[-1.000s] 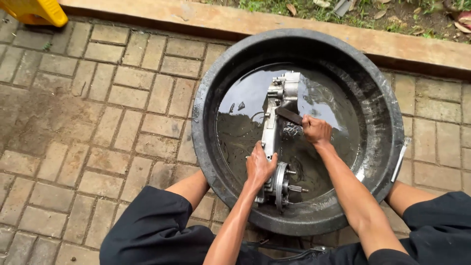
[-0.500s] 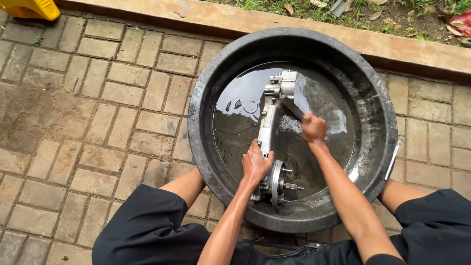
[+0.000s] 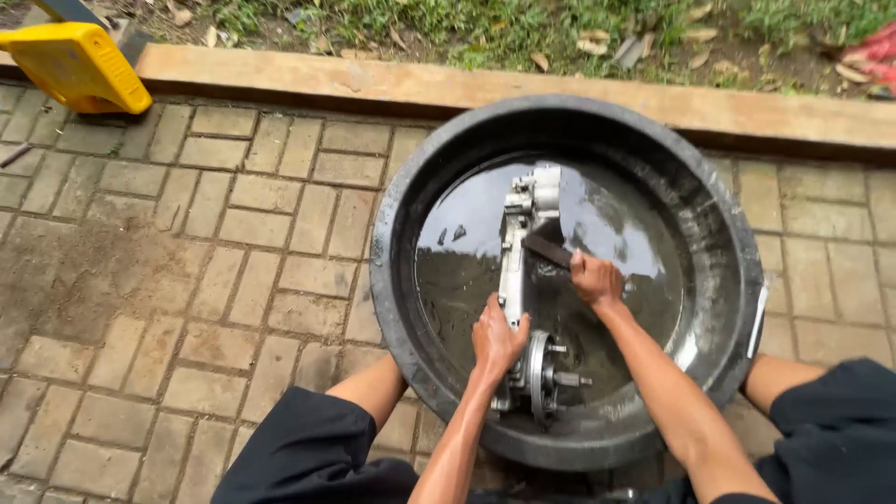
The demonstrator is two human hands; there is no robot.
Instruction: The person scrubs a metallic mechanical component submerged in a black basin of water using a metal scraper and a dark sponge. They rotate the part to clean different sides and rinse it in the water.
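My one view rides on the head, looking steeply down and slightly forward at close range over the round black plastic tub (image 3: 392,280) on grey brick paving (image 3: 187,243) (a grass strip along the top edge).

We see soft, even daylight with no hard shadows. Bright sky glare lies on the dark liquid (image 3: 485,243) inside the black basin (image 3: 401,280). Focus is sharp throughout, though the paving (image 3: 140,280) bends slightly toward the frame edges.

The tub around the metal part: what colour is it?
Black, its bottom holding dark liquid; the tub shows best in the head view.
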